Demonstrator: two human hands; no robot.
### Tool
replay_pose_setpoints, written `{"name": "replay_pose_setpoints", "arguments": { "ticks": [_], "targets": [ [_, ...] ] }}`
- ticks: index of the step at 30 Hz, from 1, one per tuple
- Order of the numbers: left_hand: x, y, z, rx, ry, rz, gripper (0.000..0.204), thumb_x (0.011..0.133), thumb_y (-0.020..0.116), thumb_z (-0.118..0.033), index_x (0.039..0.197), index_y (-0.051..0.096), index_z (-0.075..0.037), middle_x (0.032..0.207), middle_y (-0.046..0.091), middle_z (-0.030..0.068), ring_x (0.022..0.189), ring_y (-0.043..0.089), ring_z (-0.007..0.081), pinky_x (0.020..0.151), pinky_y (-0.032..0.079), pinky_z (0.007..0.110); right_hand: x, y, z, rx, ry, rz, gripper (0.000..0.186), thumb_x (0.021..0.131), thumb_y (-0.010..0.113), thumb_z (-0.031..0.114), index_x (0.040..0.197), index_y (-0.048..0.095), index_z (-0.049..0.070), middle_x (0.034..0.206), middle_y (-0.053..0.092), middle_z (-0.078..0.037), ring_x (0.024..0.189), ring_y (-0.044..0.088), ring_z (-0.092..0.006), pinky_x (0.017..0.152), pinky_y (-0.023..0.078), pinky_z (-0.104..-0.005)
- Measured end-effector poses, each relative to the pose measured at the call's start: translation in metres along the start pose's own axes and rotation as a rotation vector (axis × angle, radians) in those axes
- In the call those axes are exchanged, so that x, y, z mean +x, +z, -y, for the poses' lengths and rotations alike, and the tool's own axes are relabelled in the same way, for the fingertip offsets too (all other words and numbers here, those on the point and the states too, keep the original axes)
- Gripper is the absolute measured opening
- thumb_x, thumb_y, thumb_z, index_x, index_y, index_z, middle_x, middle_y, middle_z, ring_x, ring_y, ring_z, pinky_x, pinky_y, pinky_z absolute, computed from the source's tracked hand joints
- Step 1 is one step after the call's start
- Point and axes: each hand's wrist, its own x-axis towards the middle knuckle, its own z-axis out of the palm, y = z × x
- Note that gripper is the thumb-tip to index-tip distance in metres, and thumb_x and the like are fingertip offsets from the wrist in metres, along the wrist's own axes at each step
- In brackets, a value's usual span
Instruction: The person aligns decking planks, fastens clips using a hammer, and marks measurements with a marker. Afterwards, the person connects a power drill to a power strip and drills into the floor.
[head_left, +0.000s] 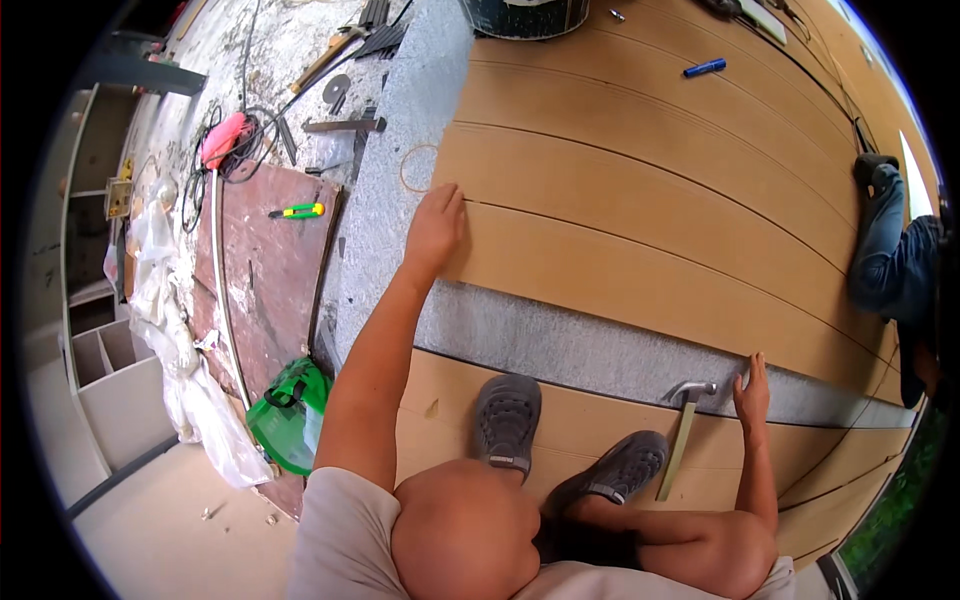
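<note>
My left hand (437, 232) grips the left end of a tan grooved plank (600, 255), its fingers bent over the edge. Farther right, my right hand (752, 395) rests against the same plank's near edge with fingers stretched out and nothing held. This plank lies alongside several others on the far side. A grey strip of floor (560, 325) shows between it and the tan board (420, 385) under my shoes. Beside my right hand lies a claw hammer (684, 425), its head toward the strip.
At the right edge a co-worker's jeans (893, 255) and shoe are on the planks. A dark bucket (525, 18) and blue marker (705, 68) sit on the far planks. At left are a green cutter (298, 211), green bag (290, 415), pink bundle with cables (223, 140) and shelving (95, 300).
</note>
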Motion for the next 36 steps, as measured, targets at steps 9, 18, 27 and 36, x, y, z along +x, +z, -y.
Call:
{"name": "replay_pose_setpoints", "arguments": {
  "ticks": [9,18,27,36],
  "targets": [
    [0.086,0.021,-0.027,-0.022,0.123,-0.291,0.046,0.094,0.065,-0.023,0.136,0.056,-0.006,0.151,0.047,0.0161,0.143,0.042,0.0349,0.119,0.035,0.046,0.083,-0.086,0.033,-0.122,0.025,0.560,0.038,0.091,0.068,0.020,0.124,0.067,0.002,0.119,0.070,-0.024,0.102,0.071,-0.0411,0.088,0.057,-0.0445],
    [0.119,0.040,-0.020,-0.141,-0.023,-0.322,0.050,0.095,0.064,-0.029,0.140,0.057,-0.009,0.153,0.045,0.0172,0.146,0.039,0.0336,0.122,0.031,0.047,0.245,-0.076,0.306,0.185,-0.522,0.152,0.022,0.100,0.057,0.003,0.120,0.066,0.001,0.112,0.071,-0.018,0.104,0.070,-0.0331,0.090,0.055,-0.0388],
    [0.119,0.033,-0.022,-0.133,-0.073,-0.246,0.046,0.095,0.056,-0.024,0.136,0.060,-0.004,0.154,0.049,0.0168,0.148,0.039,0.0294,0.125,0.028,0.043,0.321,0.039,0.508,0.164,-0.695,-0.192,0.043,0.098,0.054,0.010,0.141,0.053,0.002,0.146,0.051,-0.020,0.134,0.046,-0.0414,0.111,0.039,-0.0503],
    [0.121,0.037,-0.015,-0.135,-0.081,-0.264,0.041,0.099,0.048,-0.026,0.129,0.063,-0.002,0.151,0.052,0.0170,0.146,0.042,0.0299,0.127,0.025,0.042,0.325,0.056,0.522,0.009,-0.738,-0.277,0.046,0.097,0.051,0.012,0.142,0.050,0.000,0.149,0.043,-0.026,0.131,0.043,-0.0464,0.109,0.035,-0.0556]
  ]
}}
